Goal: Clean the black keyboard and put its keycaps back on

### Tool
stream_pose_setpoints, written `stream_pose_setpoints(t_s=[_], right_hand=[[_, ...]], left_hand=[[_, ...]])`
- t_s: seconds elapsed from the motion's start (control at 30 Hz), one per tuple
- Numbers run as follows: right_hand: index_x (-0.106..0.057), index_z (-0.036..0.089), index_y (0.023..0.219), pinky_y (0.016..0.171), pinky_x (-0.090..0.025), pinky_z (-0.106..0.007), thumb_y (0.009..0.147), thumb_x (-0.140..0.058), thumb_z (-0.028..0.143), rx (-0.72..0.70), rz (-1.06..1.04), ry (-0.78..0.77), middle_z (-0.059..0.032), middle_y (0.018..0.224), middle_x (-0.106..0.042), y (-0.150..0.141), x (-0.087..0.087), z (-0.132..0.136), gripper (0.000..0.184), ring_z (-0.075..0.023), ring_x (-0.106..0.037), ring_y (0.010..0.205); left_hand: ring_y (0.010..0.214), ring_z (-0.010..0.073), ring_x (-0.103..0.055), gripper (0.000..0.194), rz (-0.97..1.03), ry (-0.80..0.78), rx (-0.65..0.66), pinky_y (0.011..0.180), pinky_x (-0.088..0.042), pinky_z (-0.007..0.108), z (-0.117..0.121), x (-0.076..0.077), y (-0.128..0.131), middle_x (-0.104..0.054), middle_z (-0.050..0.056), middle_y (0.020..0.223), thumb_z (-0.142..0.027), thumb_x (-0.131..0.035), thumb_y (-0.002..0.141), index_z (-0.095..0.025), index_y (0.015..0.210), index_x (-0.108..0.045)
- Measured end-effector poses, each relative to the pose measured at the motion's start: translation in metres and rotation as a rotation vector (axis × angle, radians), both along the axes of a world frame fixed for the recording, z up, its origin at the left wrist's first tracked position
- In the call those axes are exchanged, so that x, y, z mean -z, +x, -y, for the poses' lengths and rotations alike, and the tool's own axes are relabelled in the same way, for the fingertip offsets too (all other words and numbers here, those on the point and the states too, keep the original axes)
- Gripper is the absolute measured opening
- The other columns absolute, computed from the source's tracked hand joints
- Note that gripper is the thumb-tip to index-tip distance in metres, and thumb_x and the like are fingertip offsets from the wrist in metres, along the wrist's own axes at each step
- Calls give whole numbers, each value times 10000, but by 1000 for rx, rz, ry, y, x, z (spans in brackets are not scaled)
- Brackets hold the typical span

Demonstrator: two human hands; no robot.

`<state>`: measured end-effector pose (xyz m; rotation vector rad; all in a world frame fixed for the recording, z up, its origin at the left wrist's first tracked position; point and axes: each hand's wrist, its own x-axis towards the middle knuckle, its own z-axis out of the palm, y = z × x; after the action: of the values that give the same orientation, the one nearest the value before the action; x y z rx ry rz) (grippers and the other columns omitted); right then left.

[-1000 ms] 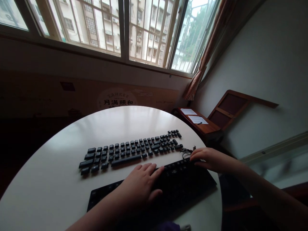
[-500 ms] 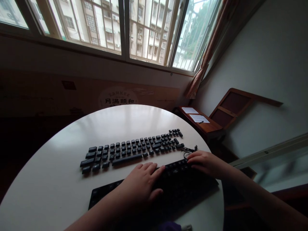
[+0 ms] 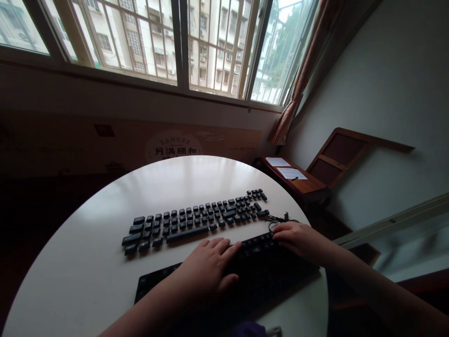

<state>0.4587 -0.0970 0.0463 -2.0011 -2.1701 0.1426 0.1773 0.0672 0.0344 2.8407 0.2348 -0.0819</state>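
Observation:
A black keyboard (image 3: 257, 267) lies on the white round table, its key bed mostly dark. My left hand (image 3: 210, 264) rests over its middle with fingers stretched toward the far edge and the thumb apart. At the keyboard's far right corner, the bent fingers of my right hand (image 3: 294, 238) close on the keys; whatever is between the fingertips is hidden. Beyond the keyboard, loose black keycaps (image 3: 191, 216) stand in rows, with a long space bar keycap (image 3: 187, 234) in front. A black cable (image 3: 277, 219) lies bundled by my right fingertips.
The round table's white top (image 3: 80, 262) curves away on the left. A purple thing (image 3: 249, 329) shows at the bottom edge. On the right, a wooden chair (image 3: 315, 185) holds papers (image 3: 292, 173) and a pen. A barred window (image 3: 217, 51) is ahead.
The view has shifted slightly, so the table and keycaps appear a little farther right and lower. Both hands stay in their places on the keyboard.

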Motion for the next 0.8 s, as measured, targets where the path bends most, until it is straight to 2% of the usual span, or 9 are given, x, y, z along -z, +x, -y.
stream_pose_setpoints(t_s=[0.13, 0.43, 0.7, 0.8], right_hand=[[-754, 246, 1050, 916, -535, -334, 905, -587, 169, 27, 40, -16, -63, 1204, -708, -5, 0, 0, 234, -228, -687, 1022], [-789, 257, 993, 878, -543, -328, 888, -620, 193, 73, 82, 5, -48, 1134, -739, -10, 2, -1, 209, -226, -706, 959], [-793, 260, 943, 823, -545, -299, 917, -589, 187, 105, 176, 86, -45, 1011, -765, -23, 11, 5, 218, -195, -694, 895], [-778, 229, 1007, 864, -545, -342, 929, -574, 196, 98, 203, 124, -74, 1021, -757, -26, 14, 10, 220, -222, -689, 934]], left_hand=[[1352, 322, -475, 660, 19, 4, 5, 1125, -366, 491, -1, 1, 0, -506, 126, 1488, -484, -513, 955, -246, 1546, -338], [1357, 323, -466, 670, -6, -20, -8, 1132, -350, 493, 0, -4, -1, -498, 123, 1495, -479, -505, 955, -239, 1554, -323], [1342, 318, -478, 649, 11, -11, 1, 1121, -355, 474, 0, -3, 0, -517, 129, 1472, -500, -479, 964, -241, 1543, -343], [1323, 315, -494, 646, 26, -5, 2, 1113, -368, 462, 1, -3, 0, -532, 129, 1453, -493, -487, 962, -238, 1539, -350]])
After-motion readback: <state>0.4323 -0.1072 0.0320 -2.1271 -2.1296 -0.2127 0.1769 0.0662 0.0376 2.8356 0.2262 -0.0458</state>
